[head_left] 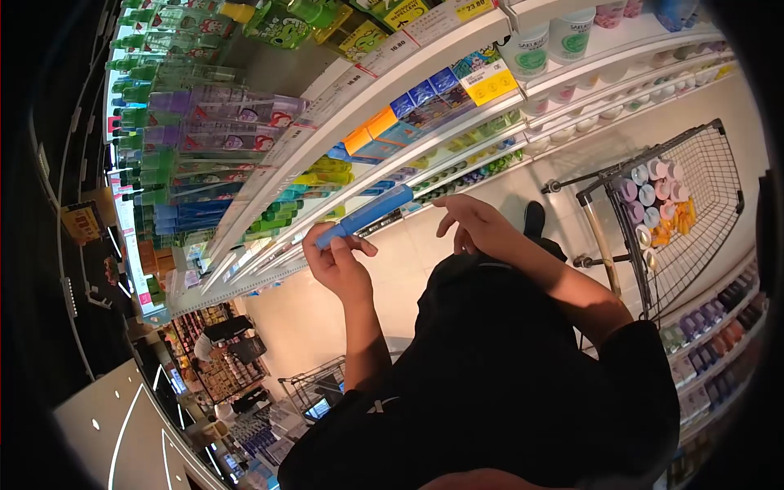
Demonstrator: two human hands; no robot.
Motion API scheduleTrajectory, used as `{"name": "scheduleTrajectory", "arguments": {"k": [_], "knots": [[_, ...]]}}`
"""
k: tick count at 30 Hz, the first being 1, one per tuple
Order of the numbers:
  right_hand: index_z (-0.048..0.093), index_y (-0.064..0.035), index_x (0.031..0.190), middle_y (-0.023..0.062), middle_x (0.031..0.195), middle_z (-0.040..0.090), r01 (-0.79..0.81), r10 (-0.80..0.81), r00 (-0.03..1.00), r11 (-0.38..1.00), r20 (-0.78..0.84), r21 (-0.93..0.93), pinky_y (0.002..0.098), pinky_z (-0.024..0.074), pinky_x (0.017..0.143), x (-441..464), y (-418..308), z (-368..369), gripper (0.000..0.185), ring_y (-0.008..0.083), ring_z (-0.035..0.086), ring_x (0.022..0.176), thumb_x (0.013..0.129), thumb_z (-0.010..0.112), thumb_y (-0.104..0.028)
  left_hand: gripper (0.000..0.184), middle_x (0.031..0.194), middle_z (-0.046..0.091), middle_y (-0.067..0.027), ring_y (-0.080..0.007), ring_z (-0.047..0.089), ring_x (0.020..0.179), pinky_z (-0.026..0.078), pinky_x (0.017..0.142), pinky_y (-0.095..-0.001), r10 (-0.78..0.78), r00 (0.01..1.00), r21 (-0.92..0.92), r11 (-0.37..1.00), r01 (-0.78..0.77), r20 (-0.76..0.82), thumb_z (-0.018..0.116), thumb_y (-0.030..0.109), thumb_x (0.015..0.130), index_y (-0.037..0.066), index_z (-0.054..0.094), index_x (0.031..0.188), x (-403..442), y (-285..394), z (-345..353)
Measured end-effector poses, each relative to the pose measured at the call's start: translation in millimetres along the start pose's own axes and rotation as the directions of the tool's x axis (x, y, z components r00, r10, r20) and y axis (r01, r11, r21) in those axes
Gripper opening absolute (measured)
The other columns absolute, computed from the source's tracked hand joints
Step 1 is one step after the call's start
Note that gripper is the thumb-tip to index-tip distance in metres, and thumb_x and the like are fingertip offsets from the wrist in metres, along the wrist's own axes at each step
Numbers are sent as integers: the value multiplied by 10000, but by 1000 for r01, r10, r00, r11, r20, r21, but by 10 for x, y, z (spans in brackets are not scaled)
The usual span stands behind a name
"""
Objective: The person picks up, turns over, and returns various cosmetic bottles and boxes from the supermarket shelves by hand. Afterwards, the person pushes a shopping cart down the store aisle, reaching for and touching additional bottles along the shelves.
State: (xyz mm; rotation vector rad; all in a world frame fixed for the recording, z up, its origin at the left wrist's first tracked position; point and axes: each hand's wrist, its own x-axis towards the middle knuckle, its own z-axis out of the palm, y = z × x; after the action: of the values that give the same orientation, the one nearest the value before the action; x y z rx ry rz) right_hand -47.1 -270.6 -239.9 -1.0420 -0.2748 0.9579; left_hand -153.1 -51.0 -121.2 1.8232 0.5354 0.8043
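My left hand (339, 265) is closed round the lower end of a slim blue tube-shaped bottle (376, 211), with the thumb along its side. The bottle is tilted, its far end pointing up and to the right. What is written on it is too small to read. Just right of the bottle's far end, my right hand (474, 224) is held in the air with fingers loosely bent and apart. Nothing shows in it, and it does not touch the bottle.
Spray bottles (220, 135) crowd the upper shelf at left, above a price-label strip (359, 77). Orange and blue boxes (380, 131) line the shelf below. To the right stands a wire shopping cart (698, 188) holding several white-and-pink tubs (653, 184) and orange packs (676, 220).
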Motion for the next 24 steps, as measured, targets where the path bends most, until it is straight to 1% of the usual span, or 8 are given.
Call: {"name": "scheduleTrajectory", "arguments": {"k": [3, 4, 6, 7, 10, 14, 16, 24], "knots": [[590, -10, 1485, 142, 1016, 755, -85, 74, 996, 955, 52, 283, 267, 508, 532, -50, -383, 92, 536, 158, 690, 629, 1243, 401, -450, 270, 902, 650, -147, -229, 665, 651, 602, 540, -361, 65, 990, -157, 987, -45, 127, 653, 170, 1105, 6, 548, 1291, -153, 101, 168], [590, -10, 1485, 142, 1016, 755, -98, 83, 994, 953, 64, 286, 267, 508, 532, -85, -422, 76, 536, 158, 690, 629, 1243, 401, -450, 270, 902, 650, -147, -229, 665, 651, 602, 540, -361, 58, 991, -146, 988, -41, 118, 653, 170, 1105, 6, 548, 1291, -198, 131, 188], [608, -25, 1437, 125, 959, 729, -4, -19, 998, 930, 60, 368, 256, 476, 508, -142, -478, 23, 508, 140, 650, 585, 1243, 420, -455, 276, 977, 686, -156, -206, 695, 670, 604, 619, -334, 103, 964, -195, 979, -55, 245, 689, 166, 1123, 15, 541, 1299, -280, 168, 241], [614, -35, 1419, 104, 911, 710, -4, 1, 1000, 950, 9, 312, 250, 454, 500, -182, -526, 30, 487, 126, 625, 565, 1241, 440, -453, 280, 1048, 686, -166, -201, 705, 721, 602, 636, -329, 127, 945, -232, 971, -56, 301, 695, 121, 1115, 7, 541, 1319, -308, 163, 230], [617, -35, 1413, 92, 891, 708, -2, 17, 998, 958, -53, 286, 241, 442, 503, -271, -564, 20, 471, 119, 631, 574, 1240, 454, -441, 294, 1052, 685, -156, -196, 701, 730, 602, 654, -326, 111, 934, -203, 978, -43, 338, 689, 96, 1113, -2, 542, 1347, -350, 207, 243], [601, -34, 1435, 94, 894, 719, 31, -10, 998, 944, -63, 328, 240, 442, 507, -205, -451, 76, 444, 122, 642, 584, 1238, 459, -406, 301, 1073, 686, -141, -183, 696, 737, 599, 665, -321, 43, 951, -176, 984, 13, 307, 699, 71, 1101, -8, 564, 1358, -311, 234, 163], [578, -36, 1469, 110, 940, 743, -41, 62, 996, 964, -72, 261, 248, 452, 510, -188, -464, 135, 423, 126, 650, 592, 1234, 464, -369, 280, 1072, 692, -125, -159, 683, 729, 596, 663, -311, 70, 941, -4, 997, -73, 332, 712, 43, 1087, -9, 595, 1336, -152, 165, -72], [608, -37, 1440, 94, 1031, 771, -83, 83, 985, 997, -153, 5, 245, 489, 582, -93, 205, 386, 339, 116, 688, 704, 1204, 557, -275, 271, 865, 677, -31, -84, 623, 680, 519, 622, -256, -114, 982, 200, 976, 82, 153, 755, 122, 1106, 7, 625, 1315, 569, -133, -570]]}}
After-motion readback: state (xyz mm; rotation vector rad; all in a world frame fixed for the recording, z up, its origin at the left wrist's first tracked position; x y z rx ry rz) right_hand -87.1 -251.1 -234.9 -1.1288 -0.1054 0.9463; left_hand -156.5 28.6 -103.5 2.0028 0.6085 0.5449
